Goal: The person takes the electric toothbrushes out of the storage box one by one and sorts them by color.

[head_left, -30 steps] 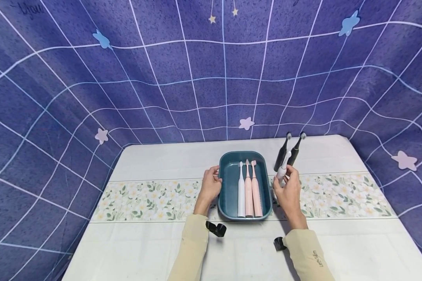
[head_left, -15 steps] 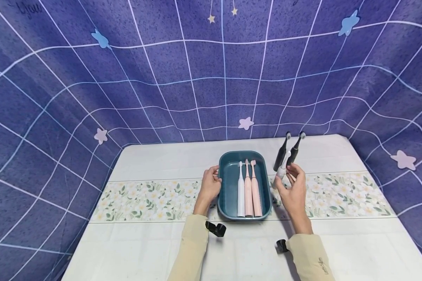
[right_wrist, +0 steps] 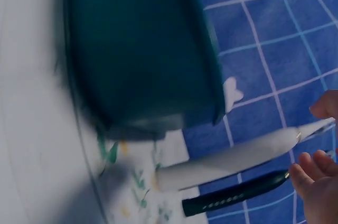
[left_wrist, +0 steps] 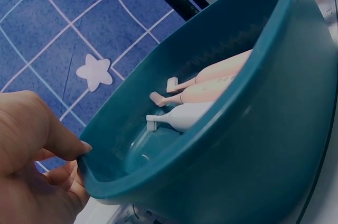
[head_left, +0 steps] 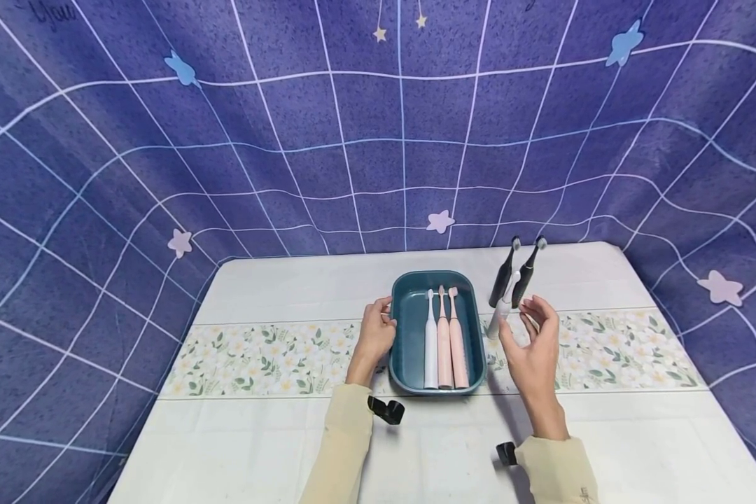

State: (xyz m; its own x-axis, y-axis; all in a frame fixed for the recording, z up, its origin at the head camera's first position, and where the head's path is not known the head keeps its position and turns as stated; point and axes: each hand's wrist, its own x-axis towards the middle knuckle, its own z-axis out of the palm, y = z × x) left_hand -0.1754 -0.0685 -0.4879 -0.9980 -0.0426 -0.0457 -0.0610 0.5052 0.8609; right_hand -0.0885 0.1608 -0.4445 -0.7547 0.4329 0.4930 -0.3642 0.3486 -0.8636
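My left hand pinches the left rim of a teal plastic tray, thumb over the edge, as the left wrist view shows. Inside the tray lie a white electric toothbrush and two pink electric toothbrushes, side by side with heads toward the back. Right of the tray, another white electric toothbrush stands upright on its base. My right hand is just right of it, fingers spread and holding nothing. Two black electric toothbrushes stand upright behind the white one; one shows in the right wrist view.
A white table cover with a floral band runs under everything. Behind and at both sides hangs a blue curtain with a line grid and stars. A black wrist camera sits at the right cuff.
My right hand has let go of the standing white toothbrush, spread its fingers and drawn back to the right. The left hand and the tray stay in place.
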